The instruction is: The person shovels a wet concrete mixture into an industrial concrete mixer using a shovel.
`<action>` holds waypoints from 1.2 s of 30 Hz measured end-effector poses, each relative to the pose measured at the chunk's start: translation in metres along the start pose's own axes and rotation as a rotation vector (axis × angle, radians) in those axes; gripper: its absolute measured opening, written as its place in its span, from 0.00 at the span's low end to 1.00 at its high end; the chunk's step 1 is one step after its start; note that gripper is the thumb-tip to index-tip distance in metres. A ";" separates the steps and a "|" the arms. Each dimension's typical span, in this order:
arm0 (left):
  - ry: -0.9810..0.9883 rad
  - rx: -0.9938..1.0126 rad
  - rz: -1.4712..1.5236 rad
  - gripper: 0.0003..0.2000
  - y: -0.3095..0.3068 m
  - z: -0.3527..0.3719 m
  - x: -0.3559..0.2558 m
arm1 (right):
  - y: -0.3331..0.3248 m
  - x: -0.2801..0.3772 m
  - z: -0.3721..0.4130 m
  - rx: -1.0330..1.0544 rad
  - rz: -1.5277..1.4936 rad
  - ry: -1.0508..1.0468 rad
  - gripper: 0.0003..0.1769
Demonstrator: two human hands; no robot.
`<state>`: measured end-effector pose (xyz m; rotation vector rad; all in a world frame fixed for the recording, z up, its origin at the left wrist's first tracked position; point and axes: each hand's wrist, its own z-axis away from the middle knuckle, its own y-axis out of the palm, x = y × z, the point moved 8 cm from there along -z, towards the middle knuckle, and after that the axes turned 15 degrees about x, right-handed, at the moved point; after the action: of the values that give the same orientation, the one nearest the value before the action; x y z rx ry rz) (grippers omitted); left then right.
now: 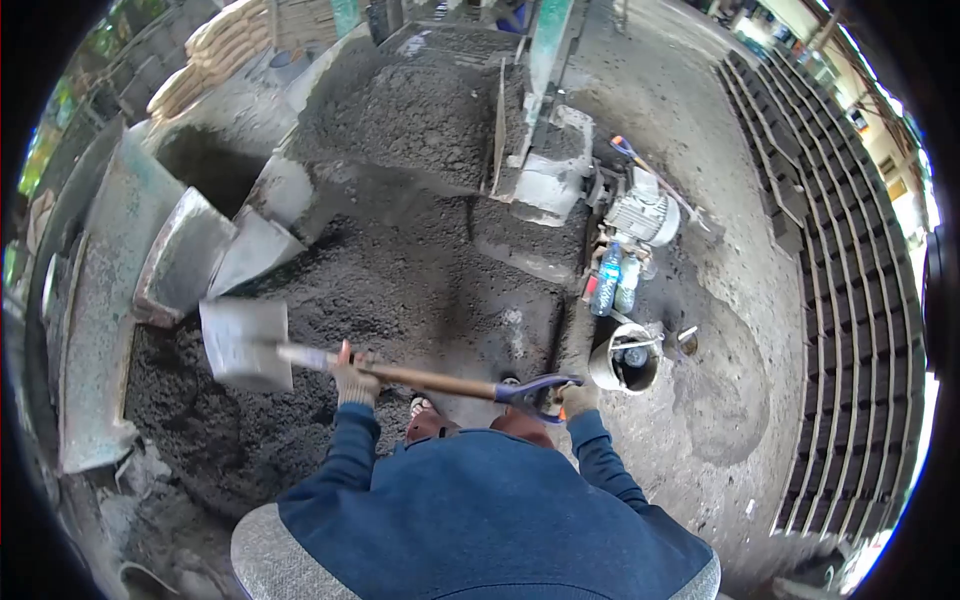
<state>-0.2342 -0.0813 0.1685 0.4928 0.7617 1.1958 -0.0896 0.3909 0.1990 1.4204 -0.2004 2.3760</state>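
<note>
I hold a shovel (430, 379) level across my body, its D-shaped handle to the right. My left hand (355, 381), in a knitted glove, is closed round the shaft near the blade. At the other end my right hand (578, 399), also gloved, grips the D-handle. The pale metal blade (245, 345) is slightly blurred and hangs over dark, crumbly material (215, 420) on the left; no load can be made out on it. More of this dark material (410, 260) spreads across the floor ahead of my feet.
A bucket (627, 360) stands right of my right hand, with plastic bottles (606, 280) and a motor (643, 215) beyond. Metal sheets (185, 255) edge the pile on the left. A second shovel (660, 180) lies past the motor. Stacked dark racks (830, 300) line the right side.
</note>
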 end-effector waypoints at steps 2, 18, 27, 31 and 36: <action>0.009 -0.033 0.104 0.19 -0.090 0.016 -0.012 | 0.001 -0.041 -0.044 0.146 0.195 0.058 0.13; 0.351 -0.326 0.410 0.16 -0.164 0.094 0.122 | 0.040 -0.092 -0.107 0.632 0.528 0.328 0.10; -0.474 -0.521 0.323 0.12 -0.208 0.000 0.524 | -0.272 0.011 -0.035 -0.383 0.515 0.614 0.03; -0.617 -0.386 0.482 0.08 -0.215 -0.034 0.607 | -0.267 0.036 -0.038 -0.445 0.548 0.550 0.07; -0.322 -0.491 0.166 0.09 -0.359 -0.140 0.387 | -0.115 -0.159 -0.125 -0.008 0.645 0.498 0.07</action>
<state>-0.0437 0.1680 -0.2783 0.3295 0.1401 1.3621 -0.0812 0.4974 -0.0074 0.7773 -0.6021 3.1474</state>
